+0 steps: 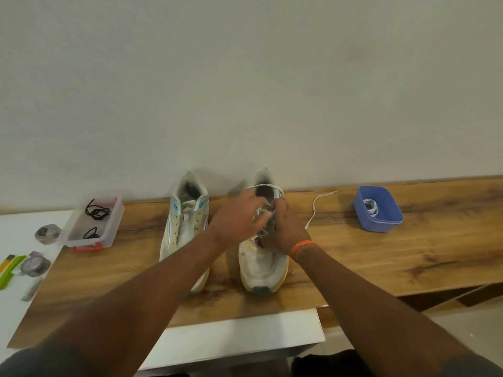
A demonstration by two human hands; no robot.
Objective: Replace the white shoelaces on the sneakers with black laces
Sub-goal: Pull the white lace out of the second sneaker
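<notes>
Plain off-white wall (245, 77), wooden tabletop (381, 254), white surface (24, 221) alongside

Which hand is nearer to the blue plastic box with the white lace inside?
Right. The right hand works on the right sneaker, on the side toward the blue plastic box; the left hand is farther left.

Soft even light, hands motion-blurred, wide-angle bend at edges.

Both arms reach forward, left grip (239, 216) and right grip (283, 227) curled together.
</notes>
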